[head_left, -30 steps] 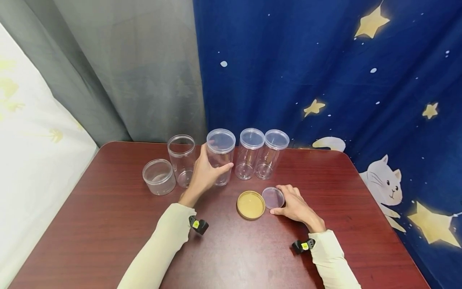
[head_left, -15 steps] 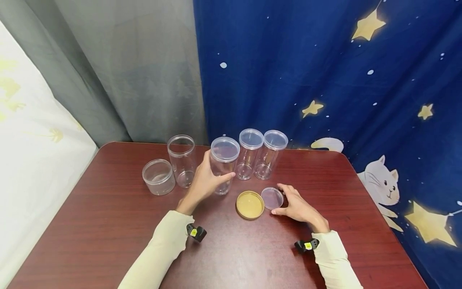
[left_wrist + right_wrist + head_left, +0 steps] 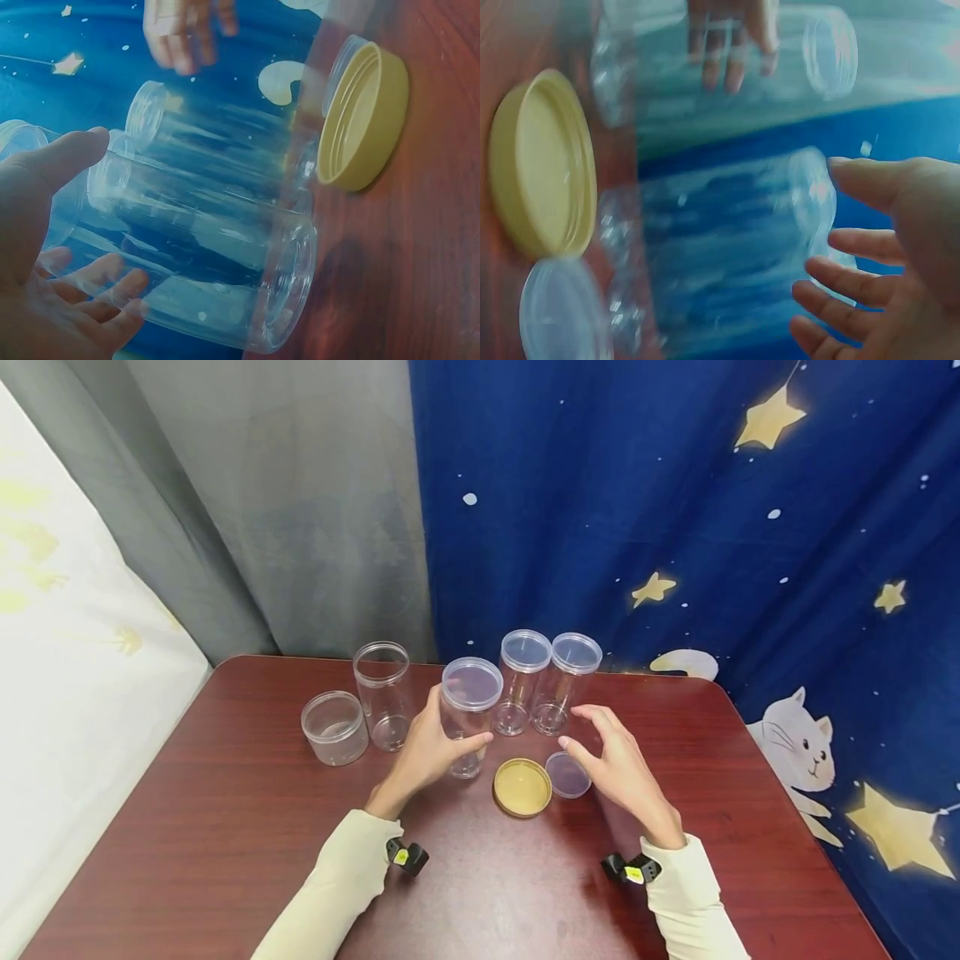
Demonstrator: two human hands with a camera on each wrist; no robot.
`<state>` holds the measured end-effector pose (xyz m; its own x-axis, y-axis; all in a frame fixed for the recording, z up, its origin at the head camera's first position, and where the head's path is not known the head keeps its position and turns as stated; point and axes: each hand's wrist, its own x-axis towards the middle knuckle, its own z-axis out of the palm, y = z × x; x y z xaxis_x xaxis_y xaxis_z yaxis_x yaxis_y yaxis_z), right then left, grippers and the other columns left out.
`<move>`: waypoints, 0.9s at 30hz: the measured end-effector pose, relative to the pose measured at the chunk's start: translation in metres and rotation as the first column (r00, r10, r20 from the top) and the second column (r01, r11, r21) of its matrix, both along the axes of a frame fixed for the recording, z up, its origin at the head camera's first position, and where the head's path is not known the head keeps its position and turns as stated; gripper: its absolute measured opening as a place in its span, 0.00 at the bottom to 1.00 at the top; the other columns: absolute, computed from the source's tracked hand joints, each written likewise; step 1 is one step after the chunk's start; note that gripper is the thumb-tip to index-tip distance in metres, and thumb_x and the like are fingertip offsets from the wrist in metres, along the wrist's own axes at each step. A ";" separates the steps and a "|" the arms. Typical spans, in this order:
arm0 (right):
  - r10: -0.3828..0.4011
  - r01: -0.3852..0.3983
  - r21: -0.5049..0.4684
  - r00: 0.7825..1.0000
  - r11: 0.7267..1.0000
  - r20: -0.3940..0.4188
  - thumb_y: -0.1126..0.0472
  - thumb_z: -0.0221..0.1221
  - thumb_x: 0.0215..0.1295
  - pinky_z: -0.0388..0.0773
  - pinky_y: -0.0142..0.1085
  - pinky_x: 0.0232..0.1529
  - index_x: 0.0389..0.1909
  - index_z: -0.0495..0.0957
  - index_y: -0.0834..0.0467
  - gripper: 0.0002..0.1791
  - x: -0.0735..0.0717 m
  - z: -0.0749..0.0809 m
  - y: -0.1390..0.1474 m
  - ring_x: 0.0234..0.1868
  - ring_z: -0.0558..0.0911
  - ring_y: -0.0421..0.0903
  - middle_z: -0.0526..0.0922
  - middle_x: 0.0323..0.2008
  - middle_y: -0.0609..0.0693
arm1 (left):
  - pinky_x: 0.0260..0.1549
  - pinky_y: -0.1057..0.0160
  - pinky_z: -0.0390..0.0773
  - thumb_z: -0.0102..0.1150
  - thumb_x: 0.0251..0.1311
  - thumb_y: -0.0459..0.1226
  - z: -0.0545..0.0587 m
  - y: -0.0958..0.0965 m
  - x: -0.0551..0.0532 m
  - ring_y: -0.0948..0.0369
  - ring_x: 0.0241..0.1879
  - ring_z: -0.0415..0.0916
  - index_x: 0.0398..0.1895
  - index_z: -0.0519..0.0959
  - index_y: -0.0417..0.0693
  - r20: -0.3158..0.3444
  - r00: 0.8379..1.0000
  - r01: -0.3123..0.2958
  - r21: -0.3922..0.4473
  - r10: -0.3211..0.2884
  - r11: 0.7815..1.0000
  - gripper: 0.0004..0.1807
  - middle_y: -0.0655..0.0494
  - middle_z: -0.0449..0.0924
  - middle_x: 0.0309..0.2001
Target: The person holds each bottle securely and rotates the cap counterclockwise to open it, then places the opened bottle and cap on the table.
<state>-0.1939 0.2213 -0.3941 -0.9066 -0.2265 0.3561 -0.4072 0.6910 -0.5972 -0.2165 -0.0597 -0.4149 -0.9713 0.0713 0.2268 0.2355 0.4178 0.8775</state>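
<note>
My left hand (image 3: 429,750) grips a tall clear plastic jar (image 3: 470,714) with a translucent lid on top. Its thumb lies across the near side, and in the left wrist view the fingers (image 3: 97,300) show through the jar wall. The jar stands upright; whether its base touches the table I cannot tell. My right hand (image 3: 621,768) is held above a small clear lid (image 3: 572,777), fingers spread and holding nothing. Beside that lid, a gold-yellow lid (image 3: 522,788) lies inner side up on the table.
Behind the lids stand two tall lidded clear jars (image 3: 525,652) (image 3: 576,653) side by side. To the left are a tall lidless jar (image 3: 384,693) and a short wide clear jar (image 3: 334,731). Curtains (image 3: 525,510) hang behind the reddish-brown table (image 3: 225,827).
The gripped jar has come toward the person and slightly right, out of the back row. My right hand has let go of the small clear lid and risen above it.
</note>
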 end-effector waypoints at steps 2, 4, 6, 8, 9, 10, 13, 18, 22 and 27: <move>0.013 -0.015 -0.034 0.998 0.999 -0.054 0.59 0.67 0.62 0.71 0.52 0.61 0.61 0.73 0.61 0.27 0.003 0.008 -0.010 0.60 0.75 0.55 0.76 0.58 0.56 | 0.53 0.48 0.76 0.79 0.44 0.46 -0.001 0.003 0.003 0.53 0.50 0.79 0.69 0.61 0.51 -0.008 1.000 0.005 0.005 -0.005 1.000 0.49 0.49 0.80 0.53; 0.028 -0.034 -0.053 0.995 0.998 -0.096 0.58 0.69 0.61 0.71 0.51 0.61 0.63 0.73 0.60 0.30 0.005 0.014 -0.019 0.61 0.75 0.54 0.76 0.60 0.55 | 0.53 0.48 0.76 0.80 0.44 0.45 -0.001 0.006 0.005 0.54 0.49 0.79 0.69 0.61 0.51 -0.017 1.000 0.018 0.013 -0.018 1.000 0.49 0.49 0.80 0.53; 0.046 -0.054 -0.055 0.991 0.997 -0.126 0.56 0.71 0.58 0.71 0.51 0.62 0.66 0.71 0.57 0.35 0.007 0.020 -0.029 0.63 0.74 0.52 0.74 0.63 0.54 | 0.53 0.48 0.76 0.80 0.44 0.45 -0.002 0.009 0.007 0.54 0.49 0.79 0.68 0.62 0.51 -0.026 0.999 0.030 0.026 -0.029 0.999 0.49 0.49 0.80 0.53; 0.068 -0.077 -0.054 0.987 0.996 -0.146 0.53 0.73 0.54 0.70 0.51 0.64 0.69 0.68 0.55 0.42 0.008 0.025 -0.039 0.65 0.73 0.52 0.71 0.65 0.54 | 0.53 0.47 0.77 0.80 0.44 0.44 -0.003 0.013 0.009 0.53 0.50 0.79 0.68 0.62 0.50 -0.038 0.998 0.048 0.037 -0.046 0.998 0.49 0.49 0.80 0.54; 0.076 -0.086 -0.057 0.986 0.995 -0.151 0.52 0.74 0.53 0.70 0.50 0.64 0.71 0.66 0.54 0.44 0.008 0.027 -0.044 0.65 0.72 0.51 0.70 0.66 0.53 | 0.53 0.46 0.77 0.80 0.44 0.44 -0.003 0.015 0.010 0.53 0.50 0.79 0.68 0.62 0.50 -0.045 0.997 0.056 0.040 -0.055 0.998 0.49 0.48 0.80 0.55; 0.082 -0.092 -0.058 0.984 0.994 -0.156 0.51 0.75 0.52 0.69 0.50 0.65 0.71 0.65 0.54 0.46 0.008 0.029 -0.049 0.66 0.72 0.51 0.70 0.67 0.53 | 0.54 0.46 0.77 0.80 0.44 0.44 -0.004 0.016 0.011 0.53 0.51 0.79 0.68 0.62 0.50 -0.052 0.997 0.059 0.039 -0.057 0.998 0.49 0.48 0.80 0.55; 0.094 -0.109 -0.084 0.981 0.991 -0.169 0.50 0.75 0.51 0.71 0.48 0.64 0.71 0.66 0.55 0.46 0.008 0.031 -0.063 0.65 0.72 0.50 0.70 0.67 0.52 | 0.53 0.48 0.77 0.80 0.43 0.44 -0.004 0.020 0.016 0.54 0.51 0.79 0.68 0.62 0.49 -0.070 0.996 0.059 0.024 -0.057 0.998 0.49 0.49 0.79 0.55; 0.067 -0.094 -0.153 0.983 0.984 -0.173 0.49 0.75 0.50 0.72 0.49 0.62 0.69 0.67 0.59 0.46 0.008 0.030 -0.083 0.63 0.74 0.50 0.72 0.66 0.52 | 0.54 0.51 0.76 0.79 0.43 0.44 -0.005 0.026 0.024 0.54 0.53 0.78 0.69 0.62 0.48 -0.065 0.997 0.039 -0.009 -0.040 0.999 0.49 0.48 0.78 0.56; -0.003 -0.024 -0.175 0.989 0.984 -0.149 0.45 0.76 0.47 0.73 0.50 0.60 0.71 0.65 0.56 0.50 0.010 0.030 -0.095 0.60 0.76 0.51 0.74 0.64 0.52 | 0.56 0.51 0.76 0.78 0.43 0.41 -0.005 0.029 0.028 0.53 0.55 0.77 0.70 0.61 0.47 -0.088 0.996 0.022 -0.041 -0.026 0.999 0.49 0.47 0.77 0.57; -0.066 0.041 -0.179 0.988 0.983 -0.138 0.42 0.77 0.44 0.76 0.49 0.54 0.68 0.68 0.56 0.51 0.011 0.030 -0.103 0.54 0.80 0.52 0.78 0.57 0.54 | 0.57 0.50 0.76 0.78 0.42 0.40 -0.006 0.032 0.030 0.51 0.56 0.77 0.71 0.61 0.46 -0.148 0.989 0.013 -0.073 -0.023 0.997 0.51 0.45 0.76 0.59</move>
<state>-0.1833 0.1181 -0.3641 -0.8525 -0.1015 0.5128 -0.4624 0.6041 -0.6490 -0.1867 -0.0278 -0.4204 -0.9257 0.1098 0.3620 0.3689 0.4730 0.8001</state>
